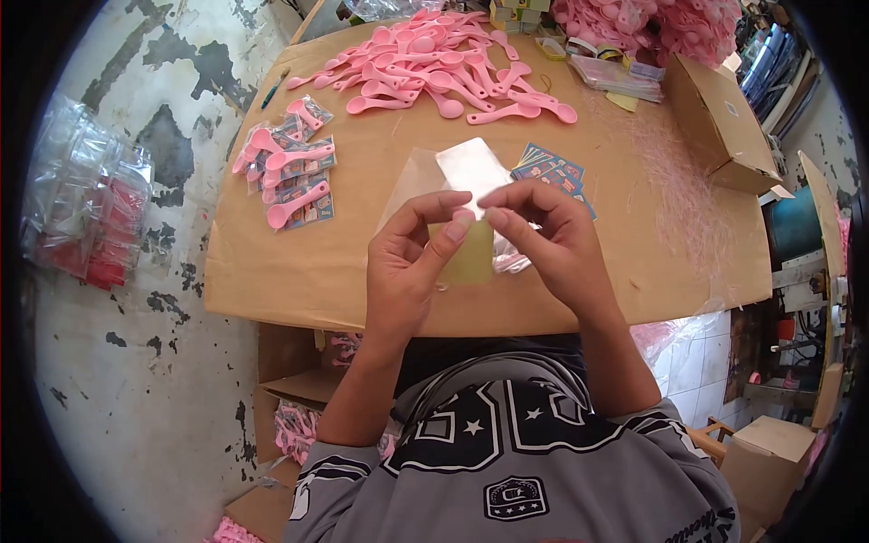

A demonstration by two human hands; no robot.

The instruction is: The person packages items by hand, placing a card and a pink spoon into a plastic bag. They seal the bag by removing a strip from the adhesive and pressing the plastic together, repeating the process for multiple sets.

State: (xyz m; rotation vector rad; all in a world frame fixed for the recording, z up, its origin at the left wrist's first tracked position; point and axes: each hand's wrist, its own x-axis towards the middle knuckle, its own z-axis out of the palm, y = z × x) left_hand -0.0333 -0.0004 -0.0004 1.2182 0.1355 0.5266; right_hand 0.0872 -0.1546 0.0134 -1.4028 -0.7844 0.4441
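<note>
Over the near middle of the table, my left hand (pixel 418 249) and my right hand (pixel 554 237) come close together, each with thumb and forefinger pinched. I cannot tell what thin thing the fingertips hold. Directly below them shows a pale yellow-green sheet (pixel 469 258), its upper edge right at the fingertips. A glossy white stack (pixel 472 165) lies just beyond my hands, with a translucent plastic sheet (pixel 407 179) at its left. Blue printed cards (pixel 549 170) are fanned out behind my right hand, which partly covers them. A pinkish bundle (pixel 512 261) peeks out under my right palm.
A big heap of pink measuring spoons (pixel 425 63) covers the far side. At left are several pink spoons on cards (pixel 294 167) and a pen (pixel 275 89). An open cardboard box (pixel 720 122) stands at right beside pink shreds (pixel 692 181). Plastic bags (pixel 95 195) lie far left.
</note>
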